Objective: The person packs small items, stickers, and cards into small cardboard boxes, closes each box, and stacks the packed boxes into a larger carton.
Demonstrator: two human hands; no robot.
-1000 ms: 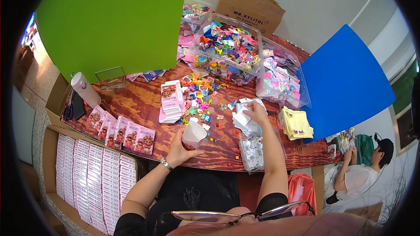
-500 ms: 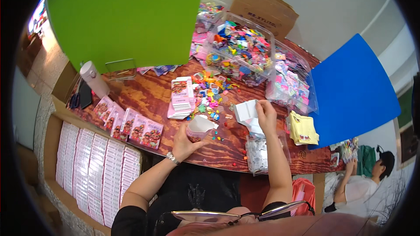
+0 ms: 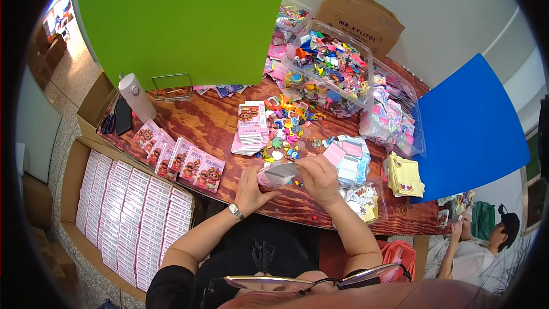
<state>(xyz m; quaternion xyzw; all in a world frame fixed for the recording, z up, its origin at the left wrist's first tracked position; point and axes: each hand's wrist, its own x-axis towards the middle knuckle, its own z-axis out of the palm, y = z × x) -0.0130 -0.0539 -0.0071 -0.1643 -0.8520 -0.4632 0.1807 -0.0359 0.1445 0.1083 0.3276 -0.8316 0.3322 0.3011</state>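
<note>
My left hand (image 3: pixel 251 190) is wrapped round a small pink printed carton (image 3: pixel 267 179), held tilted above the table's front edge. Its mouth faces right, and a grey-white surface shows there; whether that is an inserted card or the inner wall I cannot tell. At this mouth my right hand (image 3: pixel 319 179) has its fingers pinched, and what they grip is mostly hidden. Just beyond my hands are a stack of flat pink cartons (image 3: pixel 250 125) and a heap of small colourful plastic trinkets (image 3: pixel 293 126). Pink, white and pale blue cards (image 3: pixel 350 159) lie beyond my right hand.
Filled pink cartons (image 3: pixel 203 169) stand at the left edge, near a tumbler (image 3: pixel 136 96). A cardboard box (image 3: pixel 86 226) of cartons sits lower left. Clear bins (image 3: pixel 329 68) stand behind; yellow packets (image 3: pixel 405 176) and a tray of small packets (image 3: pixel 363 201) lie right. Another person (image 3: pixel 477 254) works far right.
My right hand has moved left from the card pile to the carton's mouth; it held a pale card or sheet before. The carton has tilted in my left hand. The whole view has shifted slightly.
</note>
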